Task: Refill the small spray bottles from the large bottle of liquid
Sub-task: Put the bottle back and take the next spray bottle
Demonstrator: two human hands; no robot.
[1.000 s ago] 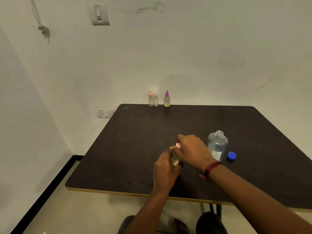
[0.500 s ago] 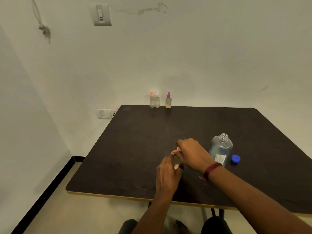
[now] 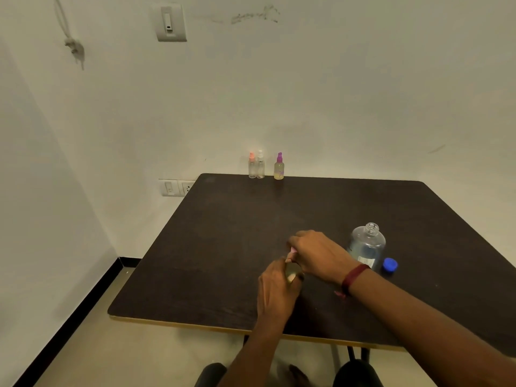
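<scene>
My left hand (image 3: 275, 286) grips the body of a small spray bottle (image 3: 291, 273) standing on the dark table (image 3: 223, 247). My right hand (image 3: 318, 254) is closed over its pink top (image 3: 293, 250); most of the bottle is hidden by the fingers. Just right of my right hand stands the large clear bottle (image 3: 367, 243), uncapped, with liquid in it. Its blue cap (image 3: 390, 265) lies on the table beside it. Three small spray bottles stand at the table's far edge: an orange-topped one (image 3: 251, 166), a white-topped one (image 3: 260, 165) and a purple-topped one (image 3: 279, 167) holding yellowish liquid.
The table stands against a white wall, with wall sockets (image 3: 176, 187) just left of its far corner. Its near edge (image 3: 195, 325) runs just behind my forearms. My knees show below the table.
Both hands stay on the small bottle at the same spot on the table. The right hand's fingers have shifted slightly over the pink top. The view has tilted a little.
</scene>
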